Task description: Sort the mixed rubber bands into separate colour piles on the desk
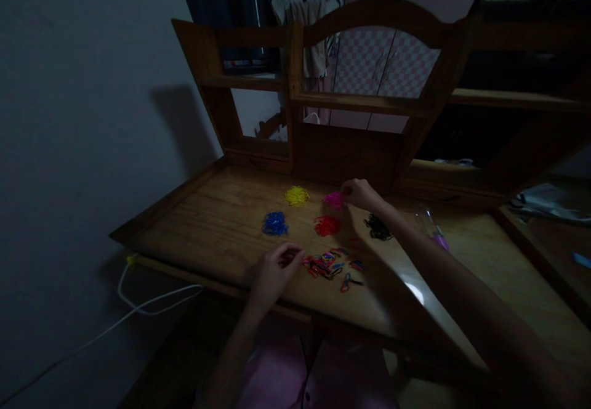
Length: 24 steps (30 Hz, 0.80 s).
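My right hand (362,193) reaches to the far side of the desk, its fingers pinched at the edge of a pile of pink rubber bands (333,200). What lies between those fingertips is hidden. Closer to me, my left hand (279,264) has thumb and forefinger closed together beside a loose heap of mixed-colour rubber bands (323,265); anything in that pinch is too small to make out. Single-colour piles lie around: yellow (296,196), blue (275,223), red (327,225), and black bands (378,227) beside my right forearm.
A clear container with a purple part (434,230) lies right of my right forearm. Wooden shelving (364,104) rises along the desk's back edge. A white cable (152,304) hangs off the left front corner, near the wall. The wooden desktop (207,224) is dimly lit.
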Tool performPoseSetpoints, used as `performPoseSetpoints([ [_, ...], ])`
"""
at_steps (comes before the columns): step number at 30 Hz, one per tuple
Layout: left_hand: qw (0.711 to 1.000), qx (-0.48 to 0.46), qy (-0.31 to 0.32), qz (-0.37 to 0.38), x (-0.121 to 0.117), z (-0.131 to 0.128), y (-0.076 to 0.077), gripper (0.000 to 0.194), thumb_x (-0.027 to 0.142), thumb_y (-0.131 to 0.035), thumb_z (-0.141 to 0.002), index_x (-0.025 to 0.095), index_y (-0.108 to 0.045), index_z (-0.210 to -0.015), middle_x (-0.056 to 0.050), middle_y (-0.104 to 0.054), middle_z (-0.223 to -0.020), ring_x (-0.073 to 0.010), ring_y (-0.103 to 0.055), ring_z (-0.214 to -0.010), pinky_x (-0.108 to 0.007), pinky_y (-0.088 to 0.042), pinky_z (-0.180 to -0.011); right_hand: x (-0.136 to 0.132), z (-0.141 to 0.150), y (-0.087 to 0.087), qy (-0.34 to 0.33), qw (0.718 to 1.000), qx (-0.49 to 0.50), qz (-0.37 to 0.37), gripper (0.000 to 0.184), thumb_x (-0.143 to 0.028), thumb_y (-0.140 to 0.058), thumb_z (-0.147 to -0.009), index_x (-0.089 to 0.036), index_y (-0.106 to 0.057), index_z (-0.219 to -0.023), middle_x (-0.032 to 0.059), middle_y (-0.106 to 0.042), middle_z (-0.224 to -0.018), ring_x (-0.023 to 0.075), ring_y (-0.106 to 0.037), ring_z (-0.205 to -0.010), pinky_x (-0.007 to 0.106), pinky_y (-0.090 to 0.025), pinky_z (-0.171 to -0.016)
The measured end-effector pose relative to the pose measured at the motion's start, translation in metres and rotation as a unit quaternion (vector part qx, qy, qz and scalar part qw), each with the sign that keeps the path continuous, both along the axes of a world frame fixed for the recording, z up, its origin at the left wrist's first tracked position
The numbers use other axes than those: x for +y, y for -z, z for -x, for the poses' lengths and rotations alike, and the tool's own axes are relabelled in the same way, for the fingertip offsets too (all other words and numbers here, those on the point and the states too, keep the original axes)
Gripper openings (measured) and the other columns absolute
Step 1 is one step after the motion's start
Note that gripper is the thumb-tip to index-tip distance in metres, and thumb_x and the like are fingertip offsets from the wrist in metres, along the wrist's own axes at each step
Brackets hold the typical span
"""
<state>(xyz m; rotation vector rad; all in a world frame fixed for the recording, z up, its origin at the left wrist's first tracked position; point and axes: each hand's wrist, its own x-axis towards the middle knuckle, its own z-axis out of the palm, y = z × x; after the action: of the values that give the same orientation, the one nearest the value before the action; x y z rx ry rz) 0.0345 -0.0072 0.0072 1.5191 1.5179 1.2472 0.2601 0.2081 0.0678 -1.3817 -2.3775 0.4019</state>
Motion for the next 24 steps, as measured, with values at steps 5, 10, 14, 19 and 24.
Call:
performPoseSetpoints([
  [5, 1.0, -0.001, -0.004, -0.008, 0.001, 0.0, 0.003, 0.019, 0.037, -0.061, -0.082, 0.02, -0.069, -0.084, -0.002, -0.072, -0.081, -0.0168, -0.069, -0.074, -0.025, -0.055, -0.07, 0.005, 0.019, -0.001, -0.012, 0.999, -0.042, -0.023, 0.021, -0.006, -0.062, -0.069, -0.012, -0.073, -0.086, 0.0103, -0.073, -0.084, 0.0177, -0.066, -0.078, 0.02, -0.044, -0.066],
  [10, 1.0, -0.002, -0.005, -0.011, 0.001, 0.0, 0.006, 0.02, 0.038, -0.061, -0.082, 0.02, -0.068, -0.086, -0.002, -0.072, -0.083, -0.0169, -0.069, -0.075, -0.025, -0.055, -0.071, 0.0, 0.021, -0.004, -0.018, 0.999, -0.039, -0.028, 0.027, -0.006, -0.059, -0.07, -0.014, -0.073, -0.092, 0.0073, -0.073, -0.084, 0.0155, -0.066, -0.076, 0.018, -0.042, -0.062],
  [14, 1.0, -0.001, 0.002, -0.008, 0.001, 0.001, 0.006, 0.02, 0.038, -0.06, -0.084, 0.02, -0.068, -0.087, -0.002, -0.072, -0.082, -0.0169, -0.069, -0.076, -0.025, -0.054, -0.071, -0.005, 0.018, -0.007, -0.01, 0.999, -0.023, -0.041, 0.023, -0.01, -0.059, -0.073, -0.014, -0.074, -0.09, 0.0076, -0.073, -0.084, 0.016, -0.066, -0.077, 0.019, -0.043, -0.063],
  [19, 1.0, 0.0, 0.003, -0.007, 0.0, 0.001, 0.003, 0.019, 0.037, -0.061, -0.083, 0.02, -0.068, -0.087, -0.002, -0.072, -0.083, -0.0169, -0.069, -0.077, -0.025, -0.054, -0.072, -0.016, 0.011, -0.018, 0.001, 0.997, 0.024, -0.078, 0.024, -0.012, -0.054, -0.079, -0.014, -0.073, -0.093, 0.0066, -0.073, -0.086, 0.0165, -0.065, -0.078, 0.022, -0.043, -0.067],
  [24, 1.0, 0.008, 0.004, 0.002, 0.0, 0.001, 0.002, 0.019, 0.037, -0.061, -0.084, 0.019, -0.068, -0.086, -0.002, -0.072, -0.083, -0.0169, -0.069, -0.077, -0.024, -0.053, -0.071, -0.054, -0.002, -0.025, -0.07, 0.99, 0.111, -0.05, 0.019, -0.024, -0.057, -0.085, -0.017, -0.071, -0.096, 0.0042, -0.072, -0.083, 0.0154, -0.065, -0.074, 0.023, -0.044, -0.065],
])
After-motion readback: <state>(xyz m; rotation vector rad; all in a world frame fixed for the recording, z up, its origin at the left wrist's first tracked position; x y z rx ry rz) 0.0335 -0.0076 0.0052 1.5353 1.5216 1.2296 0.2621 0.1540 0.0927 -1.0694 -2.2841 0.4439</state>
